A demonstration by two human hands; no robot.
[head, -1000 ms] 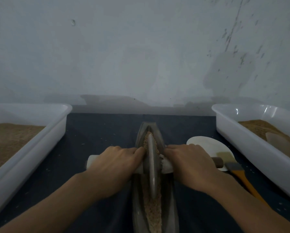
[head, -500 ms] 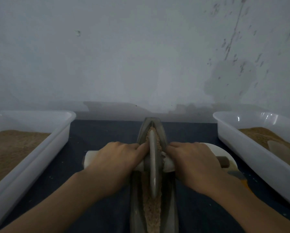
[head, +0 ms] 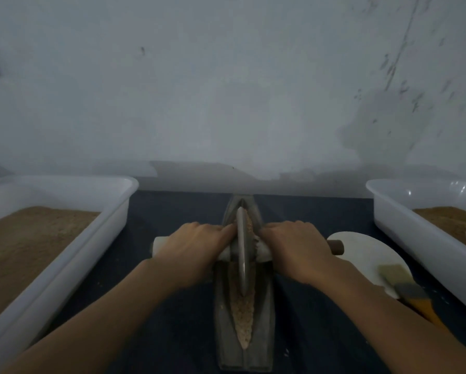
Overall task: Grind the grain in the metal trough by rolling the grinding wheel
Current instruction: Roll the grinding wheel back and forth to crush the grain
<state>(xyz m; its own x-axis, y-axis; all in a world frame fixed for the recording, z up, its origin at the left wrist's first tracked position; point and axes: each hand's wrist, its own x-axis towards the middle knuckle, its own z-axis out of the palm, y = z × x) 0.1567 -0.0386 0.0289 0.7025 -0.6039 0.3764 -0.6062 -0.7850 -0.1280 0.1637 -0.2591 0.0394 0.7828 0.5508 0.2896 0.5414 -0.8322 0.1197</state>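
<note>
- Right now both hands work the grinding wheel (head: 242,249), which stands on edge in the metal trough (head: 264,298) between them; the left hand (head: 192,248) and right hand (head: 298,247) each sit on one side of the axle handle (head: 335,247).
- Fingers of both hands are curled down over the handle, clamped on it; the fingertips lie just beside the wheel's faces.
- Grain (head: 244,319) lies along the trough's groove, mostly on the wrist side of the fingers, with a little showing beyond them near the far tip.
- Likely risk: fingertips sit so near the disc that a skewed push could pinch them against the trough's rim.
- Uneven pressure from one hand may tilt the wheel, letting it ride up the wall and throw grain onto the dark worktop (head: 172,211).
- Overrunning the narrow far end could tip the wheel out of the groove.
- Outward of the right fingers, a white scoop (head: 361,252) and a brush (head: 404,284) lie near; the handle's brown end overhangs the scoop and could knock it.
- White tubs (head: 113,209) of brown meal flank both hands, well apart.
</note>
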